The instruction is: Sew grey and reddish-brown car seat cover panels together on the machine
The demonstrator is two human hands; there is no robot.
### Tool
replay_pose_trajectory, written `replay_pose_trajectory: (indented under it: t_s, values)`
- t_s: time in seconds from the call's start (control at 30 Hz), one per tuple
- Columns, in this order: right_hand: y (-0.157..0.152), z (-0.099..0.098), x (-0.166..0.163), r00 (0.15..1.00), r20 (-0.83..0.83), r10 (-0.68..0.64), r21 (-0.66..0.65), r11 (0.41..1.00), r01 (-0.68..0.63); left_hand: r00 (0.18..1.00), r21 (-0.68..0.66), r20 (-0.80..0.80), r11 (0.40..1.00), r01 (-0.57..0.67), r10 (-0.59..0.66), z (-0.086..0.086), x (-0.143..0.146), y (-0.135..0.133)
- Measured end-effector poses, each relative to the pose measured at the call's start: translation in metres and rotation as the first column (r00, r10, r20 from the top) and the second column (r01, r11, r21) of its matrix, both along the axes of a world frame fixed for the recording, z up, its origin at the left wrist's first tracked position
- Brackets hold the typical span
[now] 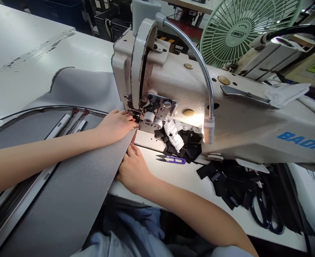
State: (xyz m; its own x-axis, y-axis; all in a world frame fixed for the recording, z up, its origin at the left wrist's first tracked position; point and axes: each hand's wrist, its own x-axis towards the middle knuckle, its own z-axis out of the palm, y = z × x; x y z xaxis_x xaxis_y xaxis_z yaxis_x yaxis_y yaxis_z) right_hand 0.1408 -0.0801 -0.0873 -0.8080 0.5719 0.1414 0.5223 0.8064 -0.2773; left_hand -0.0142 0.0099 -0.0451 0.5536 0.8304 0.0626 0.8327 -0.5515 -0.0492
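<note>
A large grey fabric panel (90,171) lies across the table, its right edge running up to the sewing machine's presser foot and needle area (136,119). My left hand (116,124) rests flat on the panel just left of that area, fingers stretched towards it. Lower down, my right hand (134,167) pinches the panel's edge, with thumb and fingers beside a small dark red strip (134,136). Metal strips with holes (58,125) run along the panel beneath my left forearm. A dark cord-like edging (52,107) follows the panel's far side.
Purple thread snips (171,159) lie right of my right hand. Behind them are black fabric pieces (191,144) and white rolled pieces (173,135). Black-handled scissors (265,210) sit among more black pieces. A flexible lamp (208,130) and a green fan (237,34) stand nearby.
</note>
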Motion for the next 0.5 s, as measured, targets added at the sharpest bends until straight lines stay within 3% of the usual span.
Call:
replay_pose_trajectory:
  t_s: [0.2, 0.3, 0.5]
  values:
    - [-0.018, -0.008, -0.010, 0.997, 0.063, 0.038, -0.005, 0.999, -0.038, 0.999, -0.007, 0.003, 0.999, 0.050, -0.050, 0.001, -0.004, -0.017]
    - [-0.025, -0.008, -0.008, 0.996, 0.004, 0.084, -0.056, 0.995, -0.084, 0.999, -0.013, 0.032, 1.000, -0.013, 0.014, -0.001, -0.002, -0.024]
    - [-0.029, -0.005, -0.001, 0.993, -0.055, 0.102, -0.031, 0.994, -0.104, 0.987, 0.014, 0.125, 0.995, -0.101, 0.098, -0.007, 0.003, -0.028]
